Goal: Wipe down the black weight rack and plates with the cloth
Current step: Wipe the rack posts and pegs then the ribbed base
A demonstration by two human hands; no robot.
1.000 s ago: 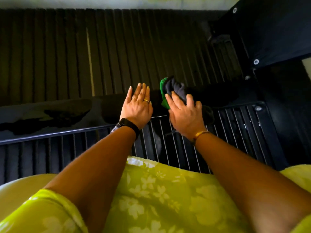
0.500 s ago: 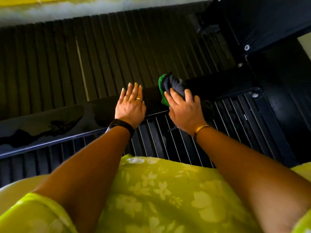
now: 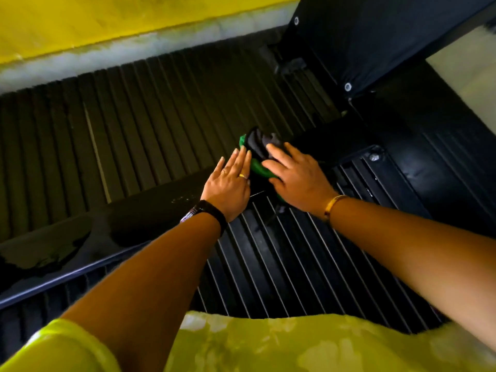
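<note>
I look down on a black weight rack whose flat crossbar [image 3: 150, 213] runs from lower left to the middle. Upright black plates stand in a far row [image 3: 161, 116] and a near row [image 3: 281, 264]. A bunched green and dark grey cloth [image 3: 259, 142] lies on the crossbar's right end. My right hand [image 3: 298, 178] presses down on the cloth with its fingers stretched over it. My left hand [image 3: 228, 183] lies flat on the crossbar, fingers together, its fingertips against the cloth's left edge.
A black upright panel with bolts [image 3: 375, 36] rises at the upper right, with more black frame [image 3: 429, 183] below it. A yellow wall [image 3: 107, 17] runs behind the plates. My yellow floral garment [image 3: 295, 345] fills the bottom.
My left hand has slid right along the crossbar until it meets the cloth. My right hand stays on the cloth. The view has tilted, showing more of the wall.
</note>
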